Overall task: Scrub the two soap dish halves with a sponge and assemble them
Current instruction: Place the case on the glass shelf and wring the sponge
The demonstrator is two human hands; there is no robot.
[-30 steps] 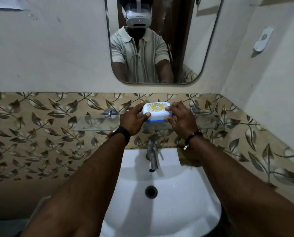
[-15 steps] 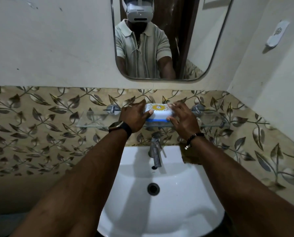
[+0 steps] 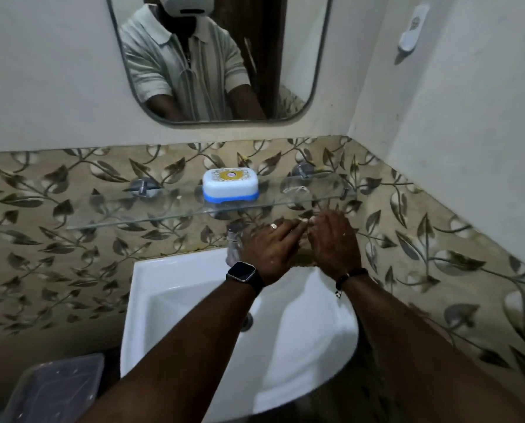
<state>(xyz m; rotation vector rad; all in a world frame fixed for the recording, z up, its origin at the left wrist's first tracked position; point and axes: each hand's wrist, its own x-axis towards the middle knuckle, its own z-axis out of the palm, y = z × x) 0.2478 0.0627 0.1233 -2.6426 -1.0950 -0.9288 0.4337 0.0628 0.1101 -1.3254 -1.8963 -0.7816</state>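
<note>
Hands released white-and-blue plastic soap dish (image 3: pixel 230 184), closed on clear glass shelf (image 3: pixel 117 216); left hand (image 3: pixel 270 248), right hand (image 3: pixel 331 242) lowered, straight-fingered, empty. Task looks done.

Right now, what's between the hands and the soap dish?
Only the bare front strip of the glass shelf, in the head view. The soap dish sits closed on it; left hand and right hand hang lower, over the sink.

Nothing legible to call out here. The soap dish (image 3: pixel 230 184) on the glass shelf (image 3: pixel 133 219) has a yellow round emblem on its lid, too small and blurred to read. The smartwatch (image 3: pixel 240 273) face is dark.
</note>
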